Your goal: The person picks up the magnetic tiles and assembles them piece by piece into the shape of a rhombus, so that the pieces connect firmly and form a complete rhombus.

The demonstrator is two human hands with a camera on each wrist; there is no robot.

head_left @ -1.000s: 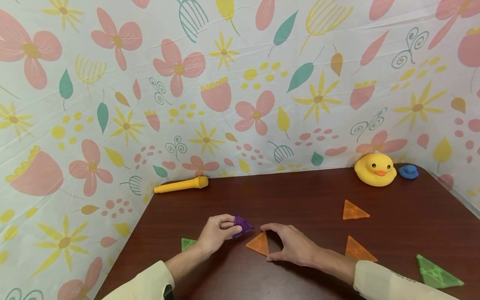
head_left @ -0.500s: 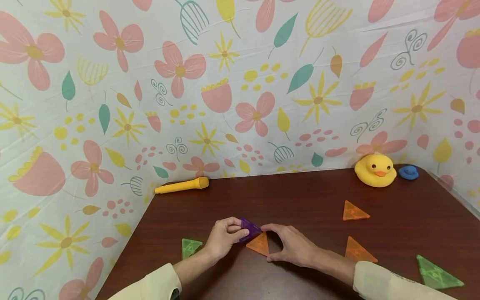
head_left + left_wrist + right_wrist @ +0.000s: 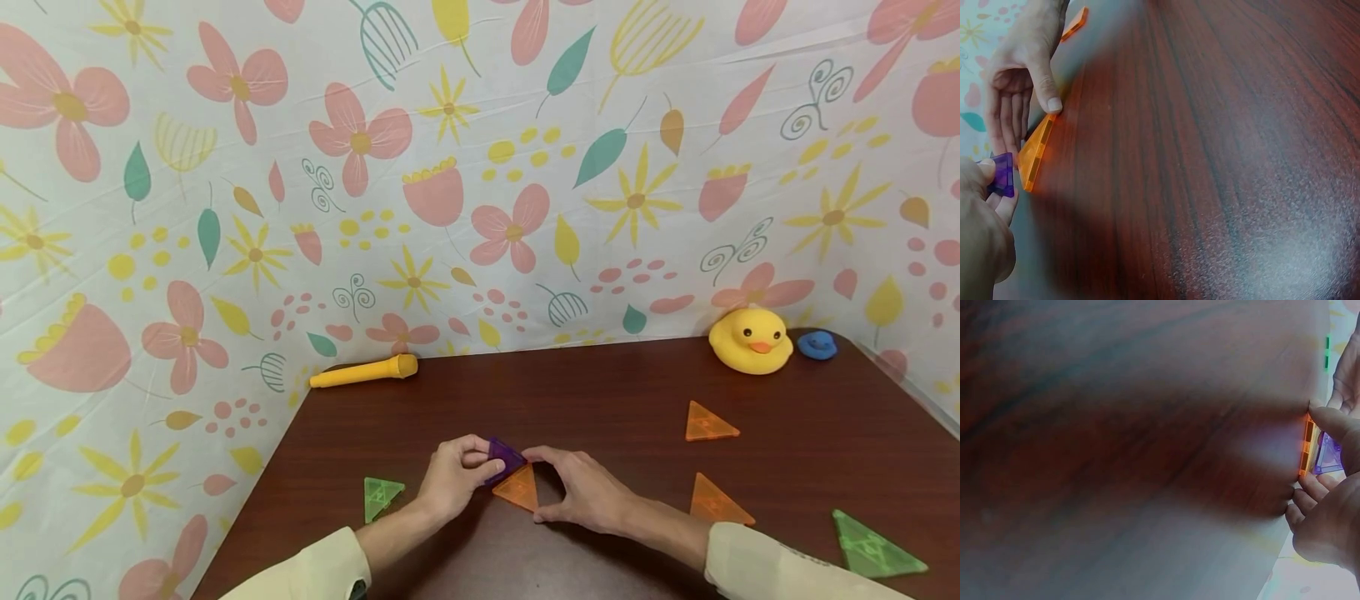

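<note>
The purple triangle (image 3: 507,457) has edged right, just beside an orange triangle (image 3: 519,489); the left hand (image 3: 454,477) pinches purple, the right hand (image 3: 592,493) orange.

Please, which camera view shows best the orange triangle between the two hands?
The head view: the orange triangle shows its broad face. The left wrist view shows its edge and foreshortened face; the right wrist view, mainly a thin edge.

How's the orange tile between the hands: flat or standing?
Flat: the orange tile lies on the table, broad face up in head view, only thin side in right wrist view.
</note>
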